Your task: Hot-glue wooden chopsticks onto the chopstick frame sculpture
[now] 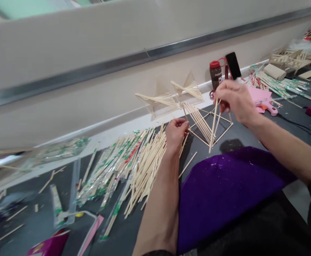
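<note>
My left hand [176, 133] is closed, with its fingertips pinching the left side of a chopstick frame [202, 124]. The frame stands on the dark table, a slanted row of parallel sticks running across it. Above its right part, my right hand [235, 99] is closed round the upper end of a wooden chopstick [213, 129]. That stick hangs steeply, its lower end near the frame's front corner. Whether the stick touches the frame, I cannot tell. A big heap of loose chopsticks [147, 167] lies just left of my left hand.
Two similar stick structures [161, 101] stand against the wall behind. A dark bottle with a red lid [215, 73] and a phone [233, 65] are beyond my right hand. Wrapped chopsticks [113, 156] lie left, a pink glue gun [269, 106] right. Purple cloth [224, 192] covers my lap.
</note>
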The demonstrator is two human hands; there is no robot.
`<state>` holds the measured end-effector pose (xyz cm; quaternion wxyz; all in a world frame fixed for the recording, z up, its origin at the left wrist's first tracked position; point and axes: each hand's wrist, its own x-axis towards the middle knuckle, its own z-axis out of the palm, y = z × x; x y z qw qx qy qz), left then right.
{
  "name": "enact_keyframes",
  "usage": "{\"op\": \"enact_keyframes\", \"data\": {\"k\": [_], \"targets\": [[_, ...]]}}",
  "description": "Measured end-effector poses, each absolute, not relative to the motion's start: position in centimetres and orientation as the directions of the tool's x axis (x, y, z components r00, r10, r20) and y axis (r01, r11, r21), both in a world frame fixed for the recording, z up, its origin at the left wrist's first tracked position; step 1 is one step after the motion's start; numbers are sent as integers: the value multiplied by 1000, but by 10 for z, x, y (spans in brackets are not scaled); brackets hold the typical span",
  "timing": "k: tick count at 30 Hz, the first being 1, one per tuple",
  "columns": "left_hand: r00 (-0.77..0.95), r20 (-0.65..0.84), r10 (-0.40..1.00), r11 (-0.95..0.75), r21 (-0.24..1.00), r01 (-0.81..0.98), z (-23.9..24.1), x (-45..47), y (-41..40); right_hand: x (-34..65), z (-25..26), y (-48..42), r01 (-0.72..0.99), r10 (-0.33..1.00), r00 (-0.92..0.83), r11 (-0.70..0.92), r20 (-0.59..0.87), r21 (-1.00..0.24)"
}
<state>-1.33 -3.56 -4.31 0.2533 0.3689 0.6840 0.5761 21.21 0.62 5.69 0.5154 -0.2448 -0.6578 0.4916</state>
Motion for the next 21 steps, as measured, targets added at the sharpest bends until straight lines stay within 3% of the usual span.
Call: {"op": "enact_keyframes", "data": {"k": [3,9,15,21], "targets": [[-631,197,750,32,943,332,-54,-10,-29,209,22,-19,-199,832,-436,282,342,-939],[-543,246,803,67,869,491,-61,-13,-16,206,-22,-32,-198,842,-521,37,138,-979],[-498,266,825,50,844,534,-60,-19,-3,220,-17,-17,-271,872,-487,-92,54,-958],[-465,260,846,15,861,509,-57,-20,5,241,0,0,-399,921,-380,-81,84,-913]]}}
